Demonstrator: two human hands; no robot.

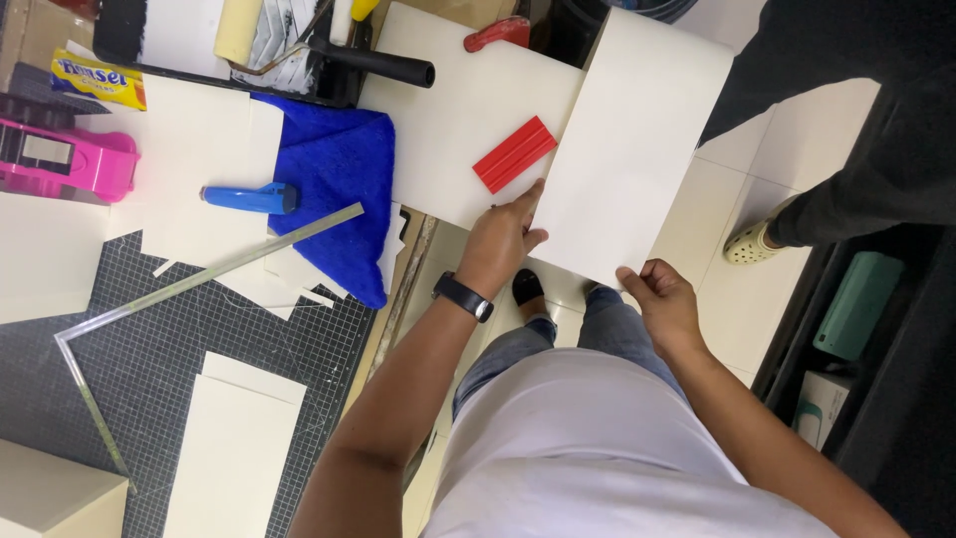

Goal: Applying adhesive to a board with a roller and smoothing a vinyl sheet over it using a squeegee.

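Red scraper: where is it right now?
Head view, upper middle: the red scraper lies on a white board, just above the left hand, beside the white sheet.
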